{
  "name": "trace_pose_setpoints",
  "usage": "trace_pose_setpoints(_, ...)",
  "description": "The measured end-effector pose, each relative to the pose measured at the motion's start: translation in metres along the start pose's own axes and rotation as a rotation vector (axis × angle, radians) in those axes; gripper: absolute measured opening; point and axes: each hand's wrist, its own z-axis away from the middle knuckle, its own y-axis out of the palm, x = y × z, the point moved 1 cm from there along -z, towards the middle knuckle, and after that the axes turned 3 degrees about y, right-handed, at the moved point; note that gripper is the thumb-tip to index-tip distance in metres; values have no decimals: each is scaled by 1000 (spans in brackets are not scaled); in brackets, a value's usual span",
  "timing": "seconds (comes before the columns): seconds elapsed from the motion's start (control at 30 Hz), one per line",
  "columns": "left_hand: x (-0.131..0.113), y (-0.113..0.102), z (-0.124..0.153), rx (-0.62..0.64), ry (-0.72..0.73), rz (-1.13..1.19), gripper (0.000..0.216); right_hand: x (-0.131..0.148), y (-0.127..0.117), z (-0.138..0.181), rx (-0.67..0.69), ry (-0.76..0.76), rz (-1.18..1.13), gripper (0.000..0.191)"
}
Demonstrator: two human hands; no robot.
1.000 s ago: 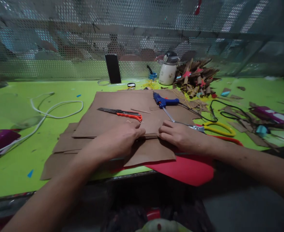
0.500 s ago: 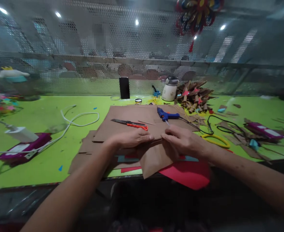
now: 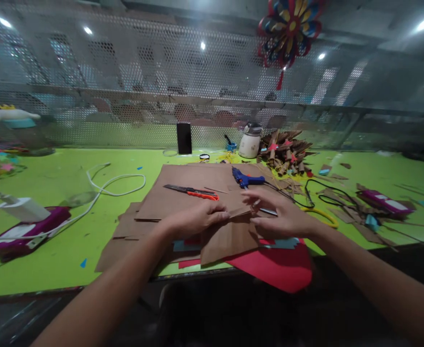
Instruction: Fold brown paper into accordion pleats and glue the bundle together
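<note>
A pile of brown cardboard sheets (image 3: 186, 193) lies on the green table (image 3: 63, 241). My left hand (image 3: 193, 218) pinches the near edge of the top sheet, fingers curled round it. Just right of it, my right hand (image 3: 280, 214) hovers with fingers spread, touching the same raised edge. A loose brown sheet (image 3: 230, 238) lies under both hands, over red paper (image 3: 277, 265) that hangs past the table's front edge. An orange box cutter (image 3: 193, 192) and a blue glue gun (image 3: 246, 179) rest on the top sheet.
Yellow-handled scissors (image 3: 322, 217) lie right of my right hand. A white cable (image 3: 114, 183) and charger (image 3: 22, 209) are at left by a purple object (image 3: 24, 233). A white jar (image 3: 250, 140), black phone (image 3: 184, 138) and brown paper rolls (image 3: 286, 152) stand by the mesh wall.
The view has tilted upward. My right hand has opened, fingers now spread, and the edge of the top sheet is lifted a little. The loose brown sheet has slid out toward me.
</note>
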Motion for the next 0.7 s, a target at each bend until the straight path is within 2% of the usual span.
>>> trace_pose_setpoints(0.07,0,0,0,0,4,-50,34,2,-1,-5,107,152,-149,49)
trace_pose_setpoints(0.13,0,1,0,-1,21,-84,35,3,2,-12,184,289,-203,43)
trace_pose_setpoints(0.23,-1,2,1,-39,40,-146,35,2,11,-22,192,402,-211,39)
trace_pose_setpoints(0.37,-1,1,2,-91,39,-238,32,-1,18,-31,90,357,-160,34)
trace_pose_setpoints(0.57,3,2,1,-156,21,-391,30,-8,22,-37,82,350,-210,36)
trace_pose_setpoints(0.7,7,5,-2,-178,-7,-470,33,-12,23,-36,42,242,-116,32)
